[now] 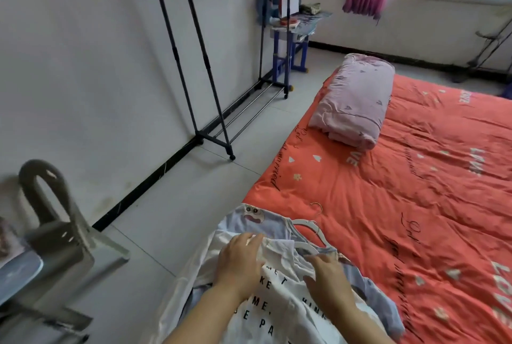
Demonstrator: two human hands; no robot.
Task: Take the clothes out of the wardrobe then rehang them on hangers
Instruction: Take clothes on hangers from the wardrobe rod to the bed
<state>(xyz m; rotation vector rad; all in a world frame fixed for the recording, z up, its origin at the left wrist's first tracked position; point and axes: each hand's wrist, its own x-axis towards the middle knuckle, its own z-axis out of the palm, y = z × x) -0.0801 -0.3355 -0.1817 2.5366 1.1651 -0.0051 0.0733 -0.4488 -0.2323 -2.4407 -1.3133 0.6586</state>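
Note:
A pile of clothes lies on the near corner of the bed: a white T-shirt with black lettering [277,313] on top, and a pale blue top with a cartoon print [249,217] under it. White hangers [307,225] poke out of the pile at its far side. My left hand [239,259] rests on the white T-shirt with fingers spread. My right hand [328,278] lies on the pile just right of it, fingers loosely bent over the fabric near a hanger. A black clothes rack [213,72] stands along the left wall.
The bed has an orange-red quilt [415,191] with a folded pink blanket [354,102] at its far end. A small blue table [291,38] with clutter stands in the corner. A blurred grey chair [50,227] is at lower left. Tiled floor [207,185] runs between bed and wall.

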